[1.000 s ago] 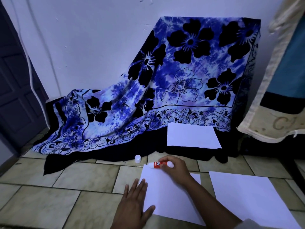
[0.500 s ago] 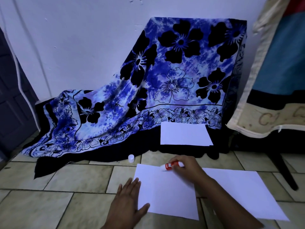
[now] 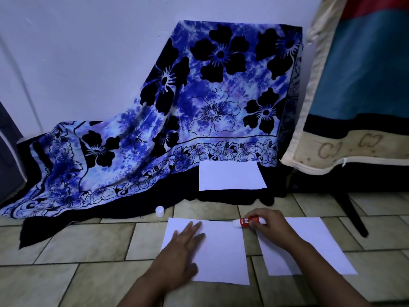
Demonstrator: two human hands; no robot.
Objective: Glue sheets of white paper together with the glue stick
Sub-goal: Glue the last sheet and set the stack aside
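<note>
Tiled floor, 3 white sheets. Right hand: curled around the glue stick, white tip at the far right corner of sheet 1. Left hand: fingers flat, pressing my sheet 1's left side. Sheet 2: just right, under my right wrist. White cap: near sheet 1's far left corner. Sheet 3: on the blue floral cloth beyond.
</note>
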